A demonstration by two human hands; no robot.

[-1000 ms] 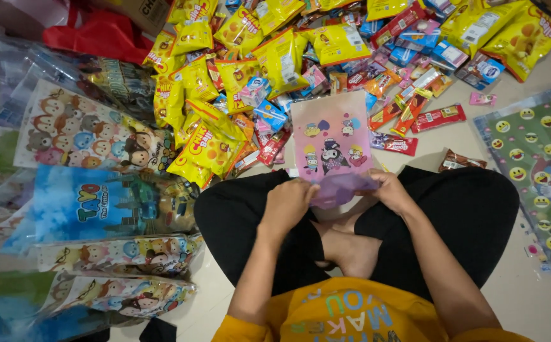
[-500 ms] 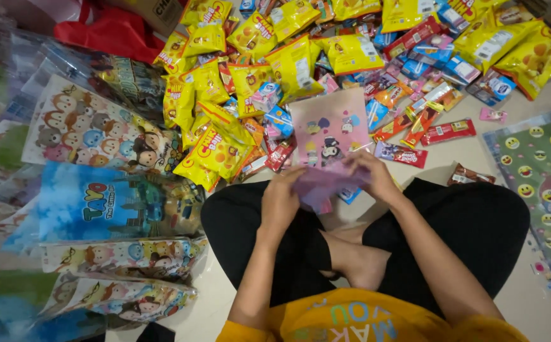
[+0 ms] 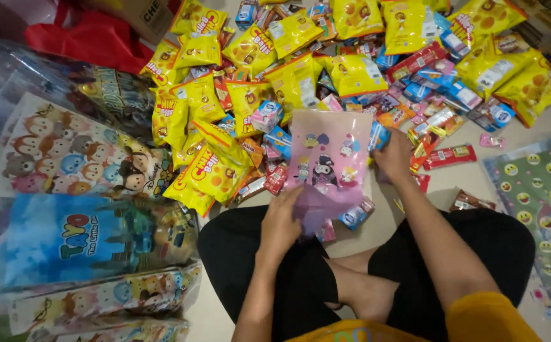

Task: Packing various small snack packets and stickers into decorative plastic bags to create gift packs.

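I sit cross-legged on the floor. My left hand point(image 3: 281, 223) grips the open purple-lined mouth of a pink cartoon gift bag point(image 3: 329, 158) that lies flat ahead of my knees. My right hand point(image 3: 394, 155) reaches forward past the bag's right edge into the snack pile, its fingers closing on a small blue packet point(image 3: 380, 135). Yellow snack bags point(image 3: 215, 168) lie just left of the pink bag. Red wafer bars point(image 3: 449, 156) lie to the right of my right hand.
A large heap of yellow, blue and red snack packets point(image 3: 351, 57) covers the floor ahead. Filled cartoon-printed gift bags point(image 3: 79, 158) are stacked at the left. Green smiley-print bags point(image 3: 541, 190) lie at the right. A red cloth bag point(image 3: 91, 38) sits at the far left.
My right hand let go of the bag's mouth and reached forward to the snack pile. My left hand kept hold of the pink bag. The view shifted forward.
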